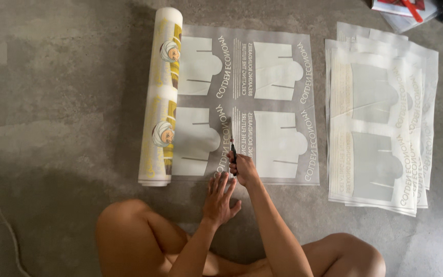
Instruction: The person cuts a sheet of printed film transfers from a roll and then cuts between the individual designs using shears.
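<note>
**Blade set at the near edge of the printed sheet**

You sit cross-legged on the grey floor point(52, 102), knees at either side of your arms. Your left hand point(219, 197) lies flat with fingers spread on the near edge of the unrolled sheet point(262, 102), pinning it. Just beside it, your right hand point(243, 166) is closed around a thin cutter point(233, 151), its tip on the sheet between two printed panels. The cut looks barely begun; going on calls for a straight line away from you with the sheet kept taut. Beyond your left hand lies the roll point(161, 97). Well to the right of your right hand rests a stack of cut sheets point(380, 118).
</note>
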